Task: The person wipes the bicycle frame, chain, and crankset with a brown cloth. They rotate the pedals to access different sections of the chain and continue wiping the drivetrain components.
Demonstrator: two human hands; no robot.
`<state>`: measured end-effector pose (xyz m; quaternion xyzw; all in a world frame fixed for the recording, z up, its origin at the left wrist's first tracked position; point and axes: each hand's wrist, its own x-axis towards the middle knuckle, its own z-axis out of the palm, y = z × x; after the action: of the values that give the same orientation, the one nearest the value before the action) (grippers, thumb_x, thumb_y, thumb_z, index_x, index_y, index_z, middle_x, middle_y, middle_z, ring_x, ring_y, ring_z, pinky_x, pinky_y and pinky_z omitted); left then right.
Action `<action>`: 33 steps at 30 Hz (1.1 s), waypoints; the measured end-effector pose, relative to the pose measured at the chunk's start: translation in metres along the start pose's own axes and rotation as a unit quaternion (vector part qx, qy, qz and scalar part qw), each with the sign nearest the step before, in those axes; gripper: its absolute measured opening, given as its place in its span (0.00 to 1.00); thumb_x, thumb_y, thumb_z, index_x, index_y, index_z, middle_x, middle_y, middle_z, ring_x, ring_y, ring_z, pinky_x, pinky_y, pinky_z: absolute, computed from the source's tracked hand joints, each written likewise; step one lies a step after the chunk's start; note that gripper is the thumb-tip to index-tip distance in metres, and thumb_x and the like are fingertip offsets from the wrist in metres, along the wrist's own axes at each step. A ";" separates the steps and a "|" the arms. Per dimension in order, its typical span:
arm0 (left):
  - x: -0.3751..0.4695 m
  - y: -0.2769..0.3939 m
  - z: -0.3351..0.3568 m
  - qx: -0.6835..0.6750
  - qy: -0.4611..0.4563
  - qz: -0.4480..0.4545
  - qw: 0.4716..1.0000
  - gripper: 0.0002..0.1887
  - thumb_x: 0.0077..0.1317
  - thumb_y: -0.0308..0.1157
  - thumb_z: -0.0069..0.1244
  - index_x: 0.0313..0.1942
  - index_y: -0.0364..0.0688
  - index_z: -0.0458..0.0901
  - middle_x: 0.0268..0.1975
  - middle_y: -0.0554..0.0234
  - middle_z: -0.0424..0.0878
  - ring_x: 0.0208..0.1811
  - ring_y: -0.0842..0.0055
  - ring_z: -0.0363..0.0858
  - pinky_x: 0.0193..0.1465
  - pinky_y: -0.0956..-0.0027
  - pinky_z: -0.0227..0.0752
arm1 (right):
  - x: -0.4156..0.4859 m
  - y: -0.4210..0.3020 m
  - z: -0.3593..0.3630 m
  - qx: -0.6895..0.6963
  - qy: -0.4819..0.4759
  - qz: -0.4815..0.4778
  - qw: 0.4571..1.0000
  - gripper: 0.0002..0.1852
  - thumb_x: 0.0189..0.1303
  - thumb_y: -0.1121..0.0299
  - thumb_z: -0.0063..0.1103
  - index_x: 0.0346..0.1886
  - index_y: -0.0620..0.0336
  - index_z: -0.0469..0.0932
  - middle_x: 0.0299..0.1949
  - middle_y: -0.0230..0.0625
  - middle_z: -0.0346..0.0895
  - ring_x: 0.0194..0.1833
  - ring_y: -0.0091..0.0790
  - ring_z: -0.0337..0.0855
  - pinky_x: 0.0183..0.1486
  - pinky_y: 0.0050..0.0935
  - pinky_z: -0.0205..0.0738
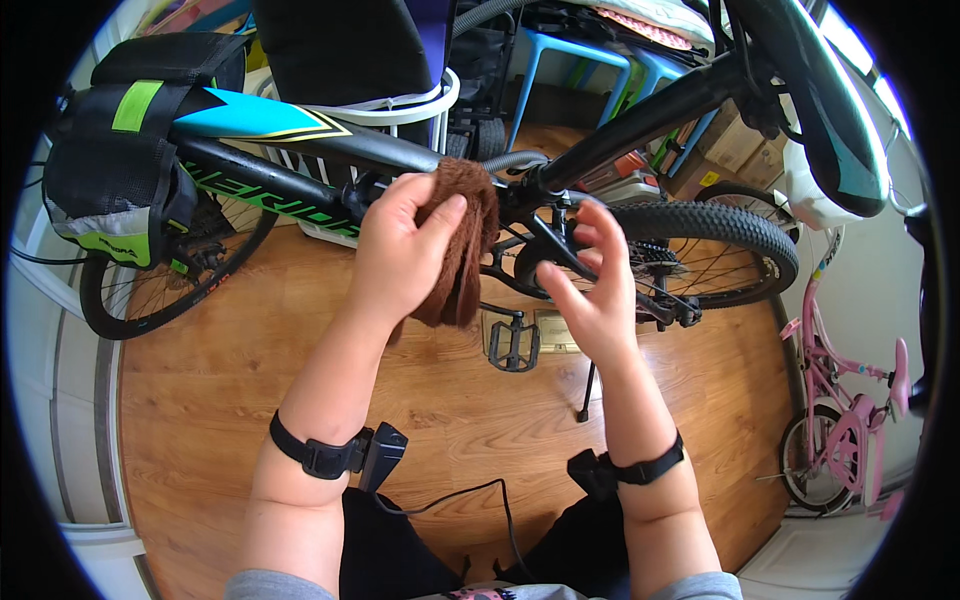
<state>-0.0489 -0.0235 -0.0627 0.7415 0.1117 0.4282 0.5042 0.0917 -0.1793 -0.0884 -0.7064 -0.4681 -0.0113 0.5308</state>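
Note:
My left hand (409, 247) grips a folded brown cloth (461, 225) between thumb and fingers, in front of the frame of a black bicycle (382, 150) with blue and green markings. The cloth's folds hang below my fingers. My right hand (600, 285) holds nothing; its fingers are apart and slightly curled, to the right of the cloth and in front of the bicycle's rear stays. The bicycle's saddle (832, 127) is at the upper right, and its pedal (514, 345) is below and between my hands. Whether the cloth touches the frame, I cannot tell.
A black bag (112, 165) hangs on the bicycle's front end. The kickstand (586, 397) rests on the wooden floor (450, 420). A pink child's bicycle (840, 420) stands at the right. Behind the frame are a blue stool (577, 49) and cardboard boxes (724, 142). A cable (457, 495) runs near my legs.

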 end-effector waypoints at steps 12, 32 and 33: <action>0.000 -0.004 0.042 0.399 -0.045 0.035 0.915 0.14 0.62 0.32 0.49 0.49 0.52 0.79 0.25 0.51 0.81 0.27 0.54 0.80 0.28 0.54 0.73 | 0.028 0.028 0.024 -0.048 -0.009 -0.076 0.996 0.29 0.45 0.69 0.61 0.55 0.61 0.71 0.57 0.48 0.71 0.58 0.51 0.67 0.62 0.41 0.62; -0.018 -0.035 0.037 -0.111 0.022 -0.040 0.993 0.10 0.67 0.21 0.43 0.47 0.33 0.77 0.40 0.66 0.81 0.38 0.85 0.79 0.38 0.81 0.75 | 0.032 0.048 0.005 -0.016 -0.126 -0.082 0.988 0.33 0.44 0.72 0.57 0.60 0.68 0.67 0.68 0.52 0.57 0.68 0.51 0.57 0.69 0.38 0.54; -0.017 -0.036 0.041 -0.077 0.014 -0.016 0.997 0.10 0.67 0.21 0.43 0.47 0.34 0.77 0.40 0.65 0.81 0.38 0.85 0.79 0.37 0.81 0.75 | 0.035 0.050 -0.004 0.008 -0.157 -0.065 0.985 0.34 0.45 0.73 0.57 0.61 0.67 0.66 0.69 0.51 0.57 0.69 0.50 0.58 0.69 0.37 0.54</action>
<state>-0.0192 -0.0432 -0.1074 0.6925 0.0973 0.4383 0.5647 0.1468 -0.1595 -0.1064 -0.6634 -0.5907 0.0688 0.4541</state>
